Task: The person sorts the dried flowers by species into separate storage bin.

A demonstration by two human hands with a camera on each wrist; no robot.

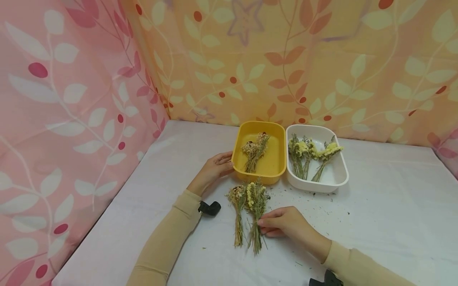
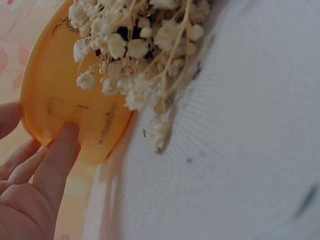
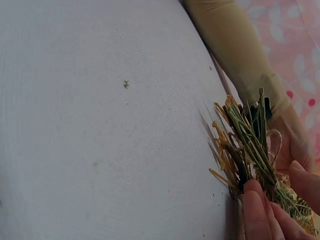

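Observation:
My right hand [image 1: 286,223] pinches the stems of a bunch of dried yellow flowers [image 1: 256,200] in front of the yellow container. In the right wrist view, a twine tie shows round the green stems [image 3: 250,140] close to the fingertips. Just left of this bunch lies another bunch of dried flowers [image 1: 237,198], cream coloured with dark bits. With its fingers fairly straight, my left hand [image 1: 214,170] touches the left side of the yellow container [image 1: 275,169]. Cream blossoms [image 2: 137,50] partly cover that container in the left wrist view.
Dried cream flowers [image 1: 255,151] lie inside the yellow container. Right beside it stands a white container [image 1: 336,171] with several yellow-flowered bunches [image 1: 302,153]. Small plant crumbs [image 1: 315,202] are scattered on the white tablecloth [image 1: 386,206]. Patterned cloth [image 1: 222,59] hangs behind and at the left.

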